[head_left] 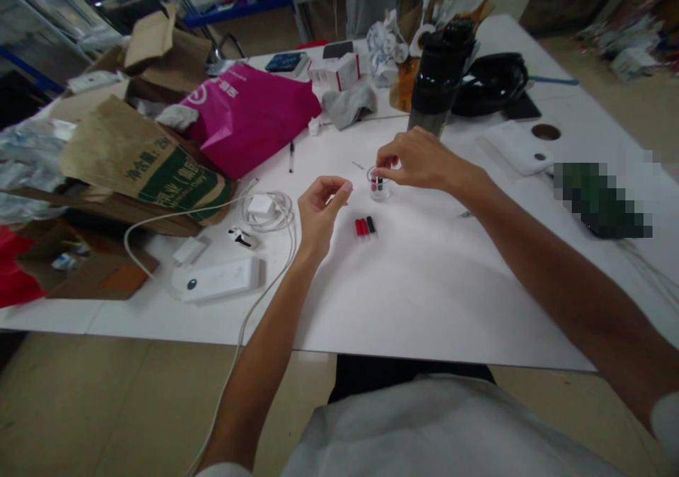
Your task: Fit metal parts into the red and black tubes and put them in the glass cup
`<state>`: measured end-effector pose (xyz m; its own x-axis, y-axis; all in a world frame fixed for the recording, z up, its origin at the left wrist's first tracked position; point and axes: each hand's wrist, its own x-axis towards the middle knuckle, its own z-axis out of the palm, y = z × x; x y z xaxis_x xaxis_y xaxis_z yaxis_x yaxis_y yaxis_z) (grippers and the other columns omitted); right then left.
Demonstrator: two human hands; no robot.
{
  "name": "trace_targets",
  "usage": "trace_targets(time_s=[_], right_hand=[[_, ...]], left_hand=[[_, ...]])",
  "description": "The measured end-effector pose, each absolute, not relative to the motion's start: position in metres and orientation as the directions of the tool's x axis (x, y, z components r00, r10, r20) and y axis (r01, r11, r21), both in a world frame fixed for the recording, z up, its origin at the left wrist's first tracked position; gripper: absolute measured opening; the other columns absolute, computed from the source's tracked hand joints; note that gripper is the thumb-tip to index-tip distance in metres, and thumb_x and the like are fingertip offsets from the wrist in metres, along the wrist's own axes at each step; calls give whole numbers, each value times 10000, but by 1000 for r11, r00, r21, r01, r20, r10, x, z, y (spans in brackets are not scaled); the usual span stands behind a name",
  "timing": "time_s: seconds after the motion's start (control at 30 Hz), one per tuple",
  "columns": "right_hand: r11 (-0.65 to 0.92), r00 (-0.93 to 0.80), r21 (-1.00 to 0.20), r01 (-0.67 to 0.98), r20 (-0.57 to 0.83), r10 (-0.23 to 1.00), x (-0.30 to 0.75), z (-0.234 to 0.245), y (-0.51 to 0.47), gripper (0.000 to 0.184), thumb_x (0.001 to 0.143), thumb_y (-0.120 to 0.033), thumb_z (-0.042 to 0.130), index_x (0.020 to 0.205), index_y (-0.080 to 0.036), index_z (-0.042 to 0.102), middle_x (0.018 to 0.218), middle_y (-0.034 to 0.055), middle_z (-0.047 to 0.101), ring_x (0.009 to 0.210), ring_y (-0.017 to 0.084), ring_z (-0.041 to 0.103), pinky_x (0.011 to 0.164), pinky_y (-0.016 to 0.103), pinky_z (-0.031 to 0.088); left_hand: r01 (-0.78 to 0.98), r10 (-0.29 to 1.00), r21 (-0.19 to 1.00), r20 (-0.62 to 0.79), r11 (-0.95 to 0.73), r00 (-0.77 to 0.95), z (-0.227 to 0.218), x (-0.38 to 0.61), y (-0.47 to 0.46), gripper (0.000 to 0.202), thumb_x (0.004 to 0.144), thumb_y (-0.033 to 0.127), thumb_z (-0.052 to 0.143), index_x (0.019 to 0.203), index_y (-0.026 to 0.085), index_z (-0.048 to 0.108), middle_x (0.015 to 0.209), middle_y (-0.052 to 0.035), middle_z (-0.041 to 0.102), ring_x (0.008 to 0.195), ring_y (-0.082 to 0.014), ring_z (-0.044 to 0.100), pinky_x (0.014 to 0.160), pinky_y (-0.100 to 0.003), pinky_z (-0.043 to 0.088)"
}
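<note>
My right hand (411, 160) is at the rim of a small clear cup (380, 194) with red and black pieces inside. Its thumb and fingers are pinched together over the cup; what lies between them is hidden. To the left, my left hand (321, 207) hovers above the table with thumb and forefinger curled together, and anything between their tips is too small to make out. Just in front of the cup lie two red-capped little tubes (361, 228) beside a black-capped one (370, 223), side by side with clear ends toward me. A thin small rod (357, 165) lies behind the cup.
A dark bottle (438, 73) stands behind my right hand, near a glossy black case (491, 84). At left are a white power bank (220, 280), a coiled white cable (276, 215), a magenta bag (249, 112) and a paper sack (143, 151). A pen (291, 157) lies near the bag.
</note>
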<state>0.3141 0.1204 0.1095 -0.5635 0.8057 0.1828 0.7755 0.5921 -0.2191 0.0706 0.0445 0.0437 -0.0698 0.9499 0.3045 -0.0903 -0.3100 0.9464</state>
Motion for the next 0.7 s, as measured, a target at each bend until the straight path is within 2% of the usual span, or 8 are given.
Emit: trace_targets(time_s=[0.2,0.33,0.5,0.63,0.7], right_hand=[[607,-568,-222,763,219,794,316,109,121,381,1092,-569,690,1090,-265,920,1014,89,867,948,298,703,904,441,385],[598,-559,-223,770,216,800,317,108,121,396,1097,-585,683,1085,-262,912,1046,94,870,970,302,707,910,439,395],[578,-538,-236,781,216,815,318,119,117,442,1121,-637,635,1211,-293,897,1074,104,873,1024,349,723,943,480,439],[531,-442,-341,776,305,843,341,142,94,437,1153,-603,588,1228,-261,849,1149,118,870,1029,317,736,929,461,502],[501,-366,-399,768,369,854,370,147,71,408,1141,-555,627,1256,-213,817,1224,150,862,1058,297,751,950,444,531]], left_hand=[[-79,950,947,305,-310,-66,45,70,44,323,909,498,977,963,229,807,954,-28,750,885,-152,665,778,-274,563],[-85,949,945,311,-315,-60,45,70,44,318,909,495,977,955,230,809,950,-27,752,880,-148,665,776,-270,561],[-52,949,949,307,-311,-70,44,69,46,362,894,546,974,952,233,801,950,-31,757,873,-156,666,770,-279,566],[-41,951,952,298,-302,-84,42,66,49,406,871,576,979,949,226,788,933,-24,744,862,-149,664,771,-274,560],[-34,951,954,293,-297,-99,43,65,49,418,869,583,978,951,221,784,928,-22,743,854,-145,665,769,-270,559]])
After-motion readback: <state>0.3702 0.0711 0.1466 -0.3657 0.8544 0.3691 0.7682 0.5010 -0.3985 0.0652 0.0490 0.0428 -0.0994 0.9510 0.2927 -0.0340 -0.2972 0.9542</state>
